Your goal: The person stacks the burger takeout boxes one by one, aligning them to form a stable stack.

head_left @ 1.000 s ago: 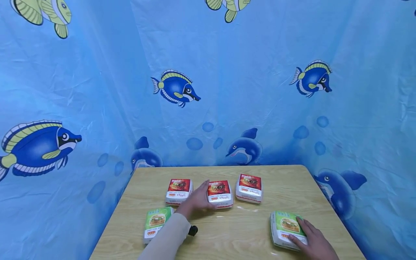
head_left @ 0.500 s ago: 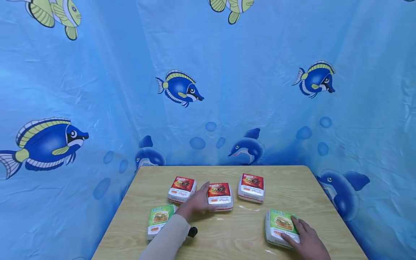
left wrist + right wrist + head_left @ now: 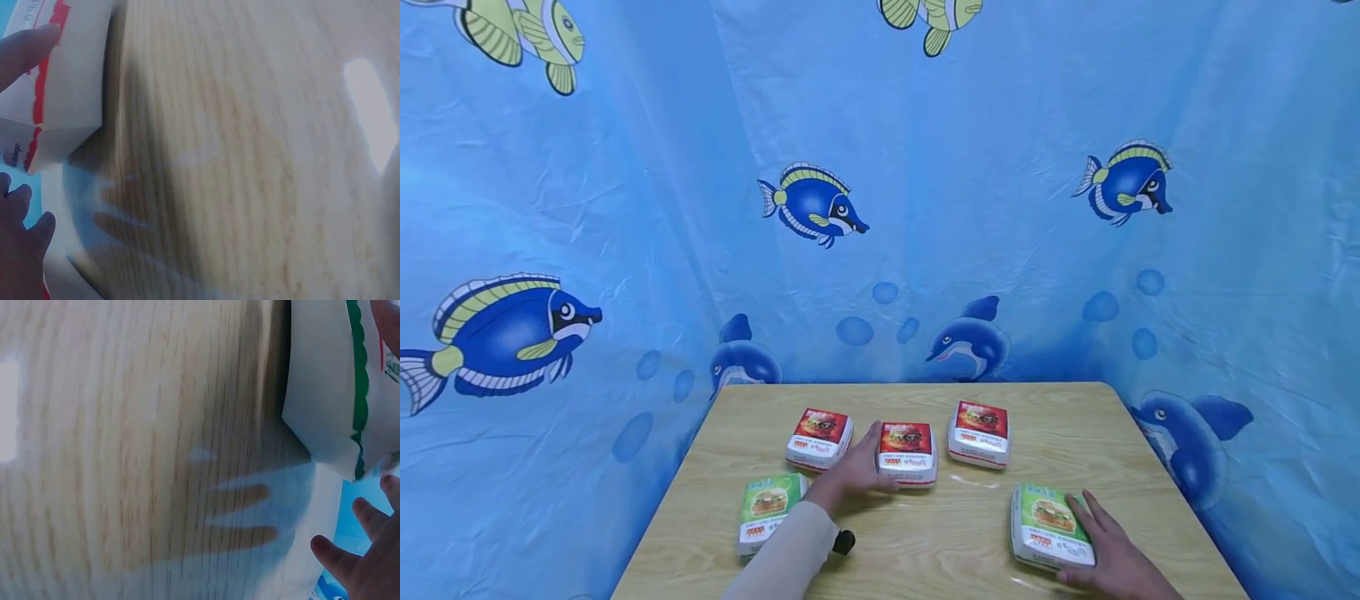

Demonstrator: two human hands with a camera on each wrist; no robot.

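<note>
In the head view my left hand (image 3: 853, 468) is at the left side of the middle red-and-white burger box (image 3: 907, 454). The left wrist view shows the thumb over the front of that box (image 3: 75, 81), with the other fingers spread apart beyond its corner. My right hand (image 3: 1116, 550) lies along the right side of a green-and-white burger box (image 3: 1051, 527), fingers straight and spread, thumb low at its front corner. Seen from the right wrist, fingers (image 3: 369, 519) stand apart from the end of the green-edged box (image 3: 325, 381).
Two more red burger boxes, one left (image 3: 820, 437) and one right (image 3: 979, 434), flank the middle one. A second green box (image 3: 767, 510) is partly covered by my left sleeve (image 3: 786, 554). All stand on a wooden table (image 3: 947, 550) before a blue fish-print curtain (image 3: 910, 167).
The right green box has slid left with my right hand, then stopped; that hand's fingers have since spread and its thumb has come off the top. My left hand stays at the middle red box.
</note>
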